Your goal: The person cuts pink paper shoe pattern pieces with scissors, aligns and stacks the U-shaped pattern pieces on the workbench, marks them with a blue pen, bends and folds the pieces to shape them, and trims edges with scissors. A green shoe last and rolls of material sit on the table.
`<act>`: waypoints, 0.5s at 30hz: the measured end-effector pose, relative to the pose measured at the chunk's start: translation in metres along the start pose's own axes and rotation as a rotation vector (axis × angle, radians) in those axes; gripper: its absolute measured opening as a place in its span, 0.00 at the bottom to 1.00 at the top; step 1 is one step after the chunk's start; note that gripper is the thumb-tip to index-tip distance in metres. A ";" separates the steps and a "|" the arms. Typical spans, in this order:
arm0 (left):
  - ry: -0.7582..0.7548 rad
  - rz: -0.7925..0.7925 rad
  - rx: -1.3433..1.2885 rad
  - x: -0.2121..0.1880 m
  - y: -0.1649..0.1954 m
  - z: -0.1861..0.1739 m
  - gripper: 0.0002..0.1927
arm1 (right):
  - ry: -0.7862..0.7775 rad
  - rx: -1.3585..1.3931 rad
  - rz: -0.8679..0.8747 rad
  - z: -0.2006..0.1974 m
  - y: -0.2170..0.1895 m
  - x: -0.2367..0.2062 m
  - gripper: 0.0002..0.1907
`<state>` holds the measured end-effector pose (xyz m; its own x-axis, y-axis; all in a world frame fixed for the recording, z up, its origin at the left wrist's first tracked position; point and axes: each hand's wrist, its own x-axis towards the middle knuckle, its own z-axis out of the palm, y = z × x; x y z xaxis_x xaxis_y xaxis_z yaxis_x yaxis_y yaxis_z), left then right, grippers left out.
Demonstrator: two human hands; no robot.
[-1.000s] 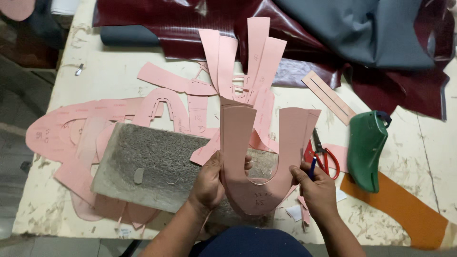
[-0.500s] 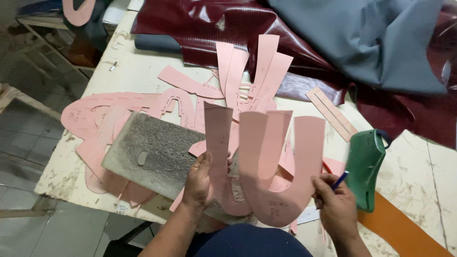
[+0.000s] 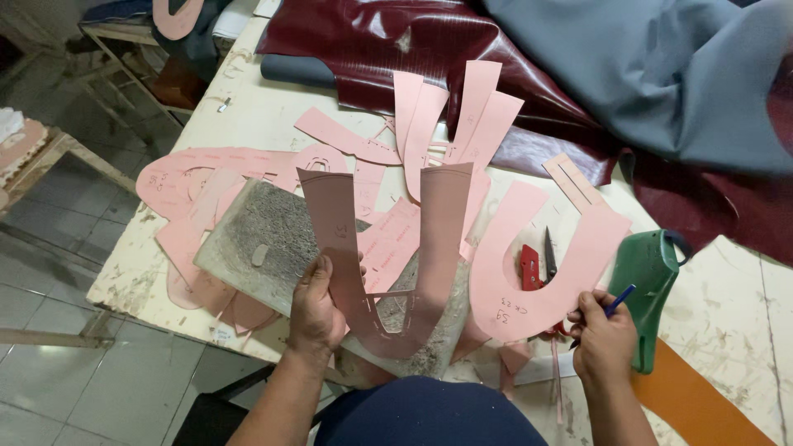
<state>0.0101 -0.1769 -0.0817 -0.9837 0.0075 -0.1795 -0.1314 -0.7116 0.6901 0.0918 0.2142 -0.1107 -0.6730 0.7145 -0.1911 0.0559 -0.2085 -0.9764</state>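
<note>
My left hand (image 3: pixel 318 307) grips a pink U-shaped card pattern (image 3: pixel 388 248) by its left arm and holds it upright over a rough grey stone slab (image 3: pixel 273 235). My right hand (image 3: pixel 601 334) holds a second, wider pink U-shaped pattern (image 3: pixel 545 264) at its lower edge, together with a blue pen (image 3: pixel 615 301). The two patterns are side by side and apart. Red-handled scissors (image 3: pixel 535 263) lie on the table inside the curve of the right pattern.
Several more pink patterns (image 3: pixel 248 165) lie over the worn white table (image 3: pixel 256 107). Dark red leather (image 3: pixel 396 37) and grey-blue leather (image 3: pixel 661 66) are heaped at the back. A green leather piece (image 3: pixel 652 272) and an orange one (image 3: pixel 694 400) lie at right. Tiled floor lies to the left.
The two patterns, held overlapped a second ago, have been drawn apart. My right hand has carried the wider one to the right, and the scissors now show through its curve.
</note>
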 end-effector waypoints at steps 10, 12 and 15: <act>-0.046 -0.057 0.005 -0.005 -0.009 0.020 0.16 | -0.283 -0.141 0.057 0.020 -0.024 -0.035 0.15; -0.055 -0.093 -0.016 -0.005 -0.015 0.023 0.15 | -0.465 -0.124 0.169 0.033 -0.028 -0.050 0.16; -0.063 -0.156 -0.012 -0.005 -0.025 0.024 0.14 | -0.574 -0.338 0.208 0.054 -0.024 -0.066 0.15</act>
<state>0.0154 -0.1428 -0.0811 -0.9573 0.1627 -0.2389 -0.2820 -0.7070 0.6486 0.0947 0.1359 -0.0694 -0.9015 0.1971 -0.3853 0.3898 -0.0172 -0.9207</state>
